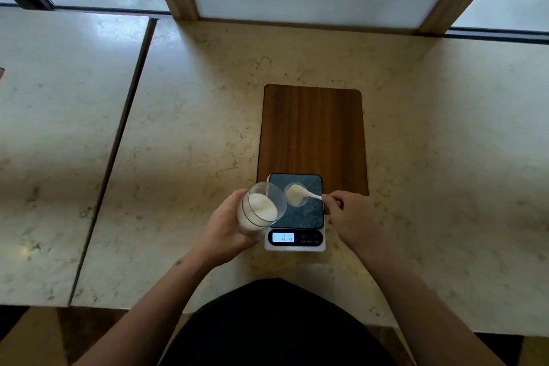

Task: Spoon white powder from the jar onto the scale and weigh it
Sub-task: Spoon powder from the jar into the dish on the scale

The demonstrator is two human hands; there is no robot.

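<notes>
Pinching spoon [306,194] handle: right hand [346,214]; left hand [225,229] grip wraps jar [260,208].

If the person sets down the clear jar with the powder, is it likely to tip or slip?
The jar looks like smooth clear glass or plastic, so it may be slippery and perhaps fragile. It is tall, open and tilted in the left hand, so the powder could shift or spill. Roughly half full, it probably stands steadily once upright.
</notes>
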